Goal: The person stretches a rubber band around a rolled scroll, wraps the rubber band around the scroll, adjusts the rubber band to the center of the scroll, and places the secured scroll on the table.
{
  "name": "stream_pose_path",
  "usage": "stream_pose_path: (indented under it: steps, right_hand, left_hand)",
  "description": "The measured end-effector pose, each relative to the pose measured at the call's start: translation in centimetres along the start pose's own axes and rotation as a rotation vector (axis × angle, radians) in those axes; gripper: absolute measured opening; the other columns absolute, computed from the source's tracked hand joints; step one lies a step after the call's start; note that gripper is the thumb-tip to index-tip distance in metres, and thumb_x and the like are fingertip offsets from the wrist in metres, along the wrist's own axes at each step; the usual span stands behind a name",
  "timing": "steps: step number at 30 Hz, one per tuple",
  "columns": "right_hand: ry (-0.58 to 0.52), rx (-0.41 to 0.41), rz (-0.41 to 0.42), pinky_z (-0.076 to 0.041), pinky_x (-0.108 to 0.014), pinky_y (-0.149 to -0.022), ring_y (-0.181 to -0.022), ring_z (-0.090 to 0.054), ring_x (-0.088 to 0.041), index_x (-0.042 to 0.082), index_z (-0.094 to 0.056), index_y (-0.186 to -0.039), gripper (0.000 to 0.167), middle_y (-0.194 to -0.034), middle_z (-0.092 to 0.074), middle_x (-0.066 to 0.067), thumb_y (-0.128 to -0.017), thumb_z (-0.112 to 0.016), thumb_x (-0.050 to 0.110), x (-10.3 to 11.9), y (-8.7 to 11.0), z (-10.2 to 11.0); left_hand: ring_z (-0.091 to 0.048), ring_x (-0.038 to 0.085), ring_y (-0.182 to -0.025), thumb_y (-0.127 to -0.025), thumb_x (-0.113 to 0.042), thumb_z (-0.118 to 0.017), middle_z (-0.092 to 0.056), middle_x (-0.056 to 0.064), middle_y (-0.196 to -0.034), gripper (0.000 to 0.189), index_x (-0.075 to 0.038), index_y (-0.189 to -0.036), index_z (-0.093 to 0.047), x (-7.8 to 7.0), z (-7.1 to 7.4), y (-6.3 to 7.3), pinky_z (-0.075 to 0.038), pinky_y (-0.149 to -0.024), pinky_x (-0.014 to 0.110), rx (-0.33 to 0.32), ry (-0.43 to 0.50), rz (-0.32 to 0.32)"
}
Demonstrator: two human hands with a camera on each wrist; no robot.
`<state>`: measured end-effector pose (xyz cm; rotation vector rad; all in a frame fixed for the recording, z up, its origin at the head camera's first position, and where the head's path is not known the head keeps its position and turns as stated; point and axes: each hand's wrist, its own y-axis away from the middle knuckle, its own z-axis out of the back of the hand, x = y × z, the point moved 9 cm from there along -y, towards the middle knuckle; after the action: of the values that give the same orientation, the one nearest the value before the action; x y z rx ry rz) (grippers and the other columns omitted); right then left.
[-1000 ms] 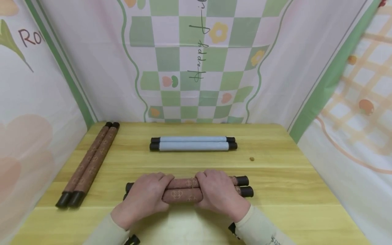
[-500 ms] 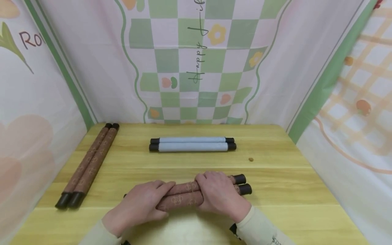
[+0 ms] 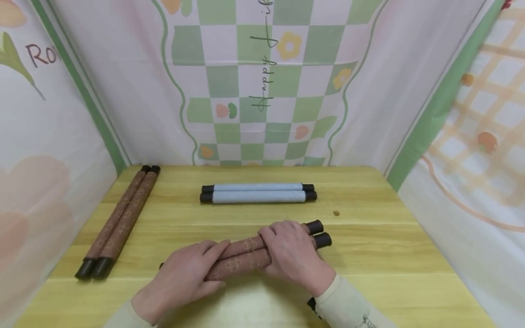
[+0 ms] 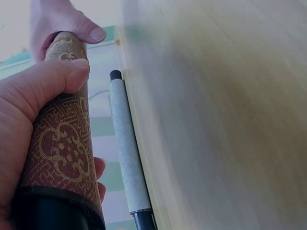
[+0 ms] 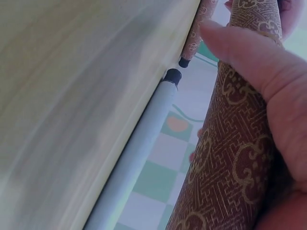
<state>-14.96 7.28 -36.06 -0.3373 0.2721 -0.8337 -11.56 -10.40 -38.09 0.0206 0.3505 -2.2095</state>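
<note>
Both hands hold a brown patterned hanging scroll (image 3: pixel 235 264), rolled from both ends into two rolls lying side by side, with black end knobs. In the head view it slants over the near part of the table, right end farther away. My left hand (image 3: pixel 184 275) grips its left part, covering most of that end. Around the right part curls my right hand (image 3: pixel 291 255), and two black knobs (image 3: pixel 321 233) stick out past it. The left wrist view shows the thumb lying along the brocade (image 4: pixel 64 153); in the right wrist view the thumb crosses the roll (image 5: pixel 235 143).
A pale blue scroll (image 3: pixel 258 197), also in two rolls with black knobs, lies crosswise farther back on the wooden table (image 3: pixel 381 273). Another brown scroll (image 3: pixel 123 214) lies slanted along the left side. A small brown bit (image 3: pixel 336 213) sits right of the blue one. Printed curtains (image 3: pixel 361 109) surround the table.
The held scroll has turned from nearly level to slanted: its right end moved up and away in the head view, its left end nearer. Both hands moved with it. The other scrolls stay put.
</note>
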Motion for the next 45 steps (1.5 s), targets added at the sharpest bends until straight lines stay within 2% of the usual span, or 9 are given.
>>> stream_pose_path:
  steps: [4,8,13,16,22,29,34,39,45]
  right_hand:
    - [-0.025,-0.056,-0.018,-0.05,-0.049,-0.104,-0.104,-0.066,-0.029,0.013,-0.067,-0.123,0.07,-0.115,-0.07,-0.008,-0.063,-0.093,0.039,-0.5,-0.2,0.7]
    - [-0.071,-0.151,-0.056,-0.047,-0.055,-0.111,-0.122,-0.062,-0.037,0.006,-0.061,-0.134,0.077,-0.132,-0.063,-0.019,-0.07,-0.094,0.035,-1.1,-0.1,1.6]
    - [-0.111,-0.296,-0.058,-0.051,-0.058,-0.105,-0.125,-0.06,-0.044,0.001,-0.057,-0.135,0.076,-0.136,-0.06,-0.028,-0.075,-0.093,0.028,-1.4,0.3,2.6]
    - [-0.114,-0.327,-0.046,-0.053,-0.057,-0.102,-0.122,-0.061,-0.044,0.0,-0.057,-0.134,0.074,-0.134,-0.061,-0.028,-0.075,-0.092,0.027,-1.5,0.4,2.6]
    - [-0.098,-0.296,-0.041,-0.055,-0.056,-0.098,-0.117,-0.063,-0.042,0.001,-0.058,-0.133,0.071,-0.131,-0.062,-0.026,-0.076,-0.091,0.029,-1.4,0.5,2.2]
    - [-0.109,-0.237,-0.07,-0.054,-0.056,-0.1,-0.118,-0.063,-0.042,0.002,-0.06,-0.133,0.072,-0.13,-0.063,-0.025,-0.076,-0.092,0.032,-1.4,0.7,1.5]
    - [-0.109,-0.175,-0.098,-0.053,-0.056,-0.102,-0.12,-0.062,-0.041,0.004,-0.06,-0.134,0.071,-0.132,-0.063,-0.023,-0.077,-0.091,0.033,-1.5,0.8,0.9]
    - [-0.108,-0.161,-0.1,-0.053,-0.056,-0.103,-0.121,-0.062,-0.042,0.004,-0.061,-0.133,0.07,-0.131,-0.064,-0.024,-0.077,-0.091,0.033,-1.5,0.9,0.7]
    - [-0.099,-0.136,-0.097,-0.052,-0.056,-0.104,-0.122,-0.062,-0.042,0.006,-0.061,-0.133,0.067,-0.132,-0.065,-0.023,-0.078,-0.09,0.033,-1.4,0.9,0.6]
  left_hand:
    - [-0.071,0.019,-0.096,-0.084,-0.053,-0.082,-0.071,0.005,-0.122,0.081,-0.011,-0.148,-0.057,0.7,0.3,0.1,-0.061,-0.079,0.039,-0.023,-0.013,0.043]
    - [-0.072,0.024,-0.102,-0.083,-0.051,-0.084,-0.071,0.01,-0.125,0.083,-0.01,-0.149,-0.056,2.3,0.7,0.2,-0.062,-0.083,0.044,-0.056,-0.003,0.13]
    - [-0.072,0.035,-0.102,-0.081,-0.047,-0.087,-0.07,0.02,-0.126,0.089,-0.005,-0.151,-0.052,5.1,1.8,1.0,-0.061,-0.08,0.052,-0.145,0.023,0.29]
    - [-0.071,0.042,-0.103,-0.083,-0.044,-0.086,-0.067,0.025,-0.127,0.089,-0.002,-0.152,-0.049,6.9,2.4,1.6,-0.06,-0.081,0.058,-0.175,0.054,0.39]
    - [-0.068,0.045,-0.102,-0.086,-0.032,-0.084,-0.063,0.035,-0.127,0.088,0.005,-0.154,-0.041,10.3,3.2,2.7,-0.057,-0.078,0.061,-0.211,0.138,0.55]
    - [-0.064,0.052,-0.109,-0.089,-0.022,-0.075,-0.058,0.041,-0.13,0.09,0.014,-0.156,-0.027,13.2,2.8,3.7,-0.054,-0.085,0.065,-0.196,0.2,0.65]
    - [-0.06,0.061,-0.108,-0.094,-0.026,-0.074,-0.055,0.047,-0.126,0.09,0.014,-0.157,-0.024,14.5,2.1,4.3,-0.051,-0.083,0.07,-0.174,0.16,0.678]
    - [-0.06,0.063,-0.103,-0.098,-0.029,-0.071,-0.054,0.05,-0.122,0.09,0.011,-0.16,-0.018,16.0,1.3,4.8,-0.051,-0.08,0.069,-0.134,0.114,0.72]
    - [-0.058,0.065,-0.103,-0.099,-0.029,-0.069,-0.052,0.053,-0.123,0.093,0.017,-0.158,-0.015,17.4,0.4,5.4,-0.05,-0.082,0.07,-0.083,0.05,0.765]
